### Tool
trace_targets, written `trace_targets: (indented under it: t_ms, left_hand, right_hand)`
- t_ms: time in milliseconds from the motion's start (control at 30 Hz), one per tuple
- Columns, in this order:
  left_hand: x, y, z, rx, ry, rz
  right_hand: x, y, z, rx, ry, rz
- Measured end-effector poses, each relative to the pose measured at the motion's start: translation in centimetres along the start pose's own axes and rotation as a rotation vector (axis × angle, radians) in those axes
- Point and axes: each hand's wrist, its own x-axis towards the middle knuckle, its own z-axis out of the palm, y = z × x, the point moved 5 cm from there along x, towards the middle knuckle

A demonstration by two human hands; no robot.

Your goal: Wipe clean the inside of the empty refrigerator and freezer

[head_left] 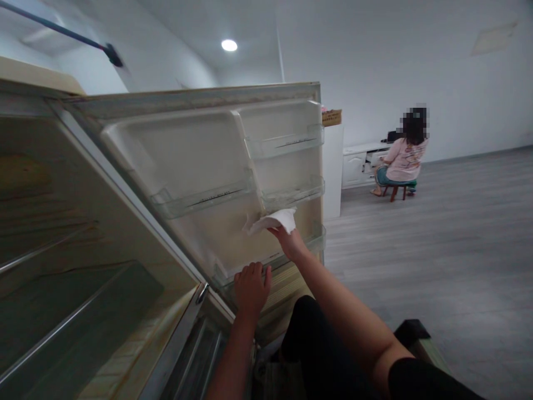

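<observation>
My right hand [287,240] pinches a white paper towel [277,220] in front of the inner side of an open refrigerator door [195,161]. Part of the towel fans out to the left, close to the door's middle divider. Lower down, my left hand [251,283] has its fingers curled over the rim of the bottom door shelf [225,276]; its fingertips are hidden. Clear door shelves, among them a left one [204,201] and an upper right one [287,143], hold nothing that I can see.
The refrigerator's cabinet [166,244] stands open at left, with clear shelves and yellowish stains. A person [408,158] sits on a low stool by a white cabinet [353,166] across the room. Grey floor [458,233] stretches right; a dark-cornered object [412,330] stands beside my arm.
</observation>
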Motion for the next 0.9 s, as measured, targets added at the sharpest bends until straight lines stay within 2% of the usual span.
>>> trace_targets:
  t_ms: [100,233,300,400,533,633,767,900]
  left_hand:
    - [-0.1,-0.1,0.1,-0.016,0.008,0.005]
    - [-0.3,-0.2,0.1,-0.045,-0.001,0.004]
    - [-0.3,-0.2,0.0,-0.050,-0.007,0.001]
    - [-0.4,-0.3,0.0,-0.049,-0.010,-0.005]
    - [-0.5,-0.3,0.0,-0.037,-0.001,-0.006]
    - [-0.5,-0.3,0.0,-0.026,0.011,-0.002]
    - [-0.5,-0.2,-0.1,-0.018,0.036,0.001]
    - [-0.4,-0.1,-0.1,-0.014,0.041,0.007]
  right_hand:
    - [-0.5,0.0,1.1,0.180,0.004,0.087]
    - [-0.8,-0.7,0.8,0.355,0.047,0.144]
    - [-0.2,-1.5,-0.2,0.431,0.097,0.137]
    - [1.7,-3.2,-2.7,0.494,0.237,0.094]
    - [4.2,-5.3,-6.3,0.469,0.424,-0.003]
    - [4.7,-5.8,-7.5,0.453,0.459,-0.012]
    - [3.7,-5.5,-6.8,0.453,0.490,0.002]
    - [1.9,-5.4,-4.6,0.446,0.521,0.059]
